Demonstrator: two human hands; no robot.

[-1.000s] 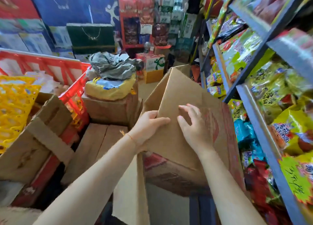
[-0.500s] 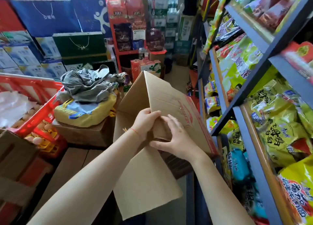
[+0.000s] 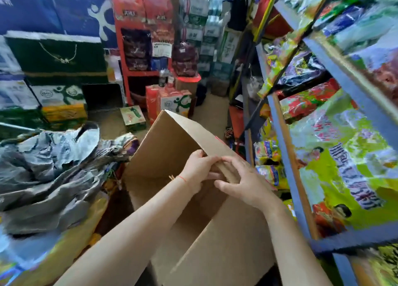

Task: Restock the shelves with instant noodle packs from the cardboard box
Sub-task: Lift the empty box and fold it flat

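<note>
- Left hand [image 3: 197,167]: fingers curled over the raised edge of the cardboard box [image 3: 168,156], gripping it at the frame's centre.
- Right hand [image 3: 241,180]: just beside the left at its 3 o'clock, fingers wrapped over the same folded edge and thumb spread below it, so that the two hands pinch the flap together.
- Cardboard box: tilted, its open panels running from 12 o'clock down to 6 o'clock beneath the forearms. No noodle packs are visible inside, so whether any remain cannot be told.
- Risk, grip: both hands hold one thin edge; the flap may buckle or tear, and the box would then probably swing down.
- Shelves [image 3: 286,156]: at 3 o'clock, close beside the box and already full of instant noodle packs [image 3: 349,167]. A swinging box corner may knock front packs off.
- Grey crumpled sheet [image 3: 53,163]: at 9 o'clock on a pile of goods; a box drifting leftward may snag or drag it.
</note>
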